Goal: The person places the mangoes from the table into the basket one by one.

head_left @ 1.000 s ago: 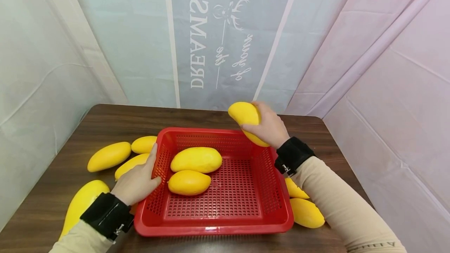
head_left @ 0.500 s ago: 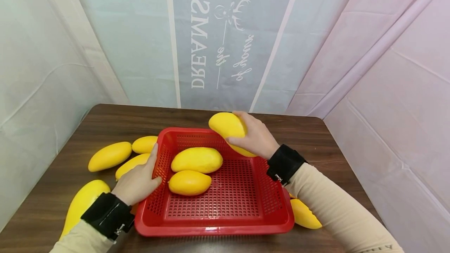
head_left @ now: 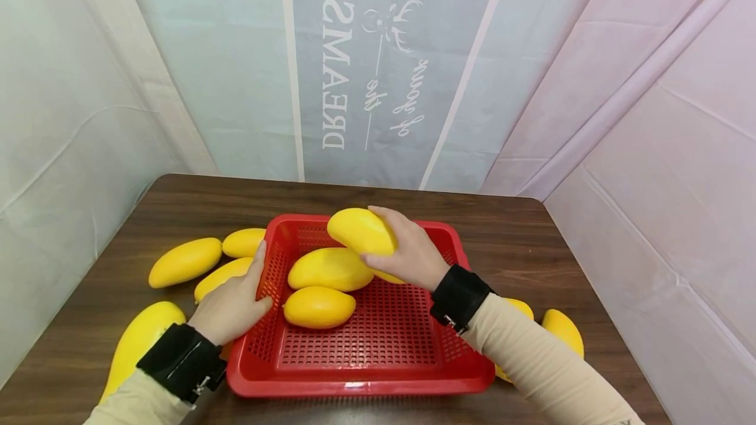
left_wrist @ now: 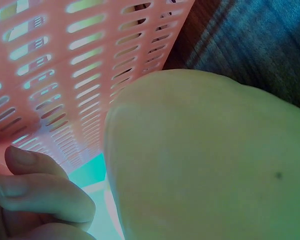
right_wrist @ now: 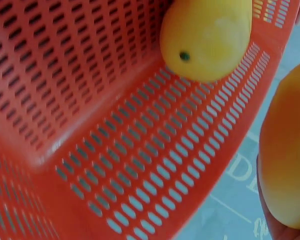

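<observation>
My right hand (head_left: 407,251) grips a yellow mango (head_left: 361,231) above the back of a red plastic basket (head_left: 360,387). In the right wrist view part of that mango (right_wrist: 289,150) shows at the right edge. Inside the basket two mangoes lie side by side, a larger mango (head_left: 321,269) behind a smaller mango (head_left: 319,307). My left hand (head_left: 233,303) holds the basket's left side, thumb inside the rim. Its curled fingers (left_wrist: 50,197) show against the outer wall in the left wrist view, beside a large mango (left_wrist: 205,160).
Left of the basket on the dark wooden table (head_left: 502,228) lie several mangoes, among them a long mango (head_left: 186,262) and a big mango (head_left: 142,340). To the right, partly behind my forearm, are more, including a mango (head_left: 564,330). A printed curtain (head_left: 378,84) hangs behind.
My right hand has carried its mango leftward and down, from the basket's back right corner to over its back middle. The left hand and the basket have stayed put.
</observation>
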### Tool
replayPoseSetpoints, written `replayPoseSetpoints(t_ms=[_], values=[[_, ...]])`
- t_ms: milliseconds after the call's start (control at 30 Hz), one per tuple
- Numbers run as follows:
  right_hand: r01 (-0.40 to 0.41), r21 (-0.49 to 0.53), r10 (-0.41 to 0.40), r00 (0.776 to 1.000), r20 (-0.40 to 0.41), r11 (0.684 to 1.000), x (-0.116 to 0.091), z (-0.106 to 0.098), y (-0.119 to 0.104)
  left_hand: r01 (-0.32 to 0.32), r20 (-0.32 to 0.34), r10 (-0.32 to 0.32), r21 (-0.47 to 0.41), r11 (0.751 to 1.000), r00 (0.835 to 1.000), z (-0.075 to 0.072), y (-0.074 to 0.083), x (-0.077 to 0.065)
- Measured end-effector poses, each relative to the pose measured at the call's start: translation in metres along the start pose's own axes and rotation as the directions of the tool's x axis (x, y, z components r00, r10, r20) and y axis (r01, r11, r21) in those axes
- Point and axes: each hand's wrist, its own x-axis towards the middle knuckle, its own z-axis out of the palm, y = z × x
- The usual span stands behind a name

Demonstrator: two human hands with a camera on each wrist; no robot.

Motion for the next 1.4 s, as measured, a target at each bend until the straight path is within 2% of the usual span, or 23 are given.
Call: replayPoseSetpoints(t_ms=[367, 733, 1133, 1400], values=[[0.005, 0.038, -0.005, 1.000, -0.015, 0.999, -0.008, 0.022, 0.005, -0.003, -0.002, 0.003, -0.011, 1.000, 1.000, 0.000, 0.000, -0.001], [-0.004, -0.019, 0.004, 1.000, -0.021, 1.000, -0.012, 0.031, 0.016, 0.004, -0.003, -0.004, -0.020, 1.000, 1.000, 0.001, 0.000, 0.001], [-0.090, -0.004, 0.090, 0.995, -0.052, 0.996, -0.011, 0.032, 0.027, 0.011, -0.007, -0.011, -0.035, 0.999, 1.000, 0.002, -0.001, 0.001], [-0.148, -0.038, 0.146, 0.988, -0.053, 0.988, -0.010, 0.032, 0.030, -0.002, -0.012, 0.002, -0.027, 1.000, 1.000, 0.002, -0.001, 0.001]])
